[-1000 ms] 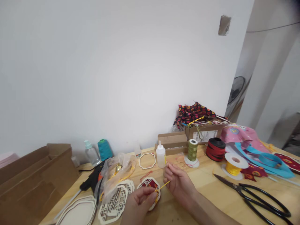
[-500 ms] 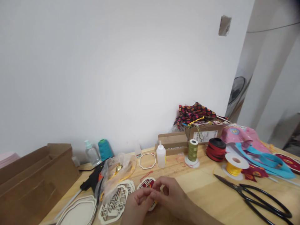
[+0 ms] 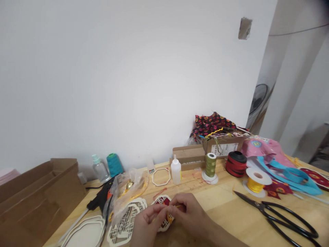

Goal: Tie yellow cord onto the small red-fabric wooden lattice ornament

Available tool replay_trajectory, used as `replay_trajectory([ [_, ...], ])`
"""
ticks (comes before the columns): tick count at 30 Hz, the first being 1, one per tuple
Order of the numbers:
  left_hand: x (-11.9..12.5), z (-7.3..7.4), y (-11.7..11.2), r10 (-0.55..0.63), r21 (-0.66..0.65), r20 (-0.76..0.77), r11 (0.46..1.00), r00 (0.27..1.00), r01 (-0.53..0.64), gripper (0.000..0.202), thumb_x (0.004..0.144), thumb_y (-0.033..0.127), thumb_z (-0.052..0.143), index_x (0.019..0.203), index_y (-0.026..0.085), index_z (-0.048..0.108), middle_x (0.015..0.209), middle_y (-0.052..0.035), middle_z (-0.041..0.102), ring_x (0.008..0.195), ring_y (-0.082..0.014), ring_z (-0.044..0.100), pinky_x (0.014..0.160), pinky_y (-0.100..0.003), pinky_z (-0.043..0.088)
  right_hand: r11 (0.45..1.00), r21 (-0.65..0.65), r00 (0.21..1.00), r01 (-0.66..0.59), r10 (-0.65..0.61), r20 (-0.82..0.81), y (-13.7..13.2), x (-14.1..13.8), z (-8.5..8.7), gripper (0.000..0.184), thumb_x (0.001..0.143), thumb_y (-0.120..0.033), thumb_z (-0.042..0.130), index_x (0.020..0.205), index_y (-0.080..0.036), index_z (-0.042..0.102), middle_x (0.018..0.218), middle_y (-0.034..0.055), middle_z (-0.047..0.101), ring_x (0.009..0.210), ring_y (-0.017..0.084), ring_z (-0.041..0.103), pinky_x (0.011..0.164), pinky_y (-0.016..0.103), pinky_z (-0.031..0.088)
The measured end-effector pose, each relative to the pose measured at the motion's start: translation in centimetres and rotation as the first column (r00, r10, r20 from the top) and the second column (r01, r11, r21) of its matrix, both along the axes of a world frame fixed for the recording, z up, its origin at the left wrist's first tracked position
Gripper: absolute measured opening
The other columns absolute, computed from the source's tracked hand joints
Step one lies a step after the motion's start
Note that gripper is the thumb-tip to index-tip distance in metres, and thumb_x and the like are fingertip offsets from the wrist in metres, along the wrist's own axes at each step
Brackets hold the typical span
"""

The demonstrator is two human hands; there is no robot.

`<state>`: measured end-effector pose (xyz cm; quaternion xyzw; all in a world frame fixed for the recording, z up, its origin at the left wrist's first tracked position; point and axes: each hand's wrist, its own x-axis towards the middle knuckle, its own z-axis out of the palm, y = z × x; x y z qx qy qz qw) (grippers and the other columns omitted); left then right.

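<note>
My left hand and my right hand meet at the fingertips, both closed in a pinch. Between them shows a bit of thin yellow cord. Just beneath the fingers lies a lattice-framed ornament with a dark red inside and a yellow-orange patch, partly covered by my hands. A red thread trails from its top. Left of my left hand are several cream lattice frames, overlapping one another.
Black scissors lie at right, near a yellow cord spool. A white squeeze bottle and an olive thread spool stand behind. At left are a glue gun, a plastic bag and a cardboard box.
My fingers have shifted slightly, and yellow cord now shows between them. More of the red ornament is visible below. The view has turned a little to the right.
</note>
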<state>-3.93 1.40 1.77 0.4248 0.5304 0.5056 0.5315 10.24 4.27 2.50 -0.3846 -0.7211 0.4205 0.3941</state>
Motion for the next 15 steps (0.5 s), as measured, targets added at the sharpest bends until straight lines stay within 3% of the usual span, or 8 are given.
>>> replay_trajectory([
  [9,0.06,-0.41,0.43,-0.011,-0.032,0.054,0.999,0.998,0.013,0.021,0.052,0.032,0.070,0.066,0.015,0.069,0.057,-0.0027,0.070,0.057,-0.0161,0.061,0.053,-0.020,0.045,0.985,-0.169,0.968,-0.034,-0.010,-0.253,0.22,-0.32,-0.64,0.017,0.070,-0.025,0.054,0.064,-0.011,0.063,0.060,0.0019,0.059,0.060,0.013,0.055,0.054,0.020,0.043],
  [15,0.16,-0.46,0.26,0.010,-0.021,0.072,1.000,0.997,-0.009,0.022,0.052,0.032,0.069,0.067,0.015,0.069,0.058,-0.0033,0.071,0.059,-0.0172,0.062,0.054,-0.021,0.045,0.987,-0.162,0.966,0.006,-0.048,-0.253,0.29,-0.16,-0.17,0.018,0.070,-0.024,0.054,0.061,-0.010,0.062,0.058,0.0019,0.059,0.059,0.013,0.055,0.053,0.019,0.043],
])
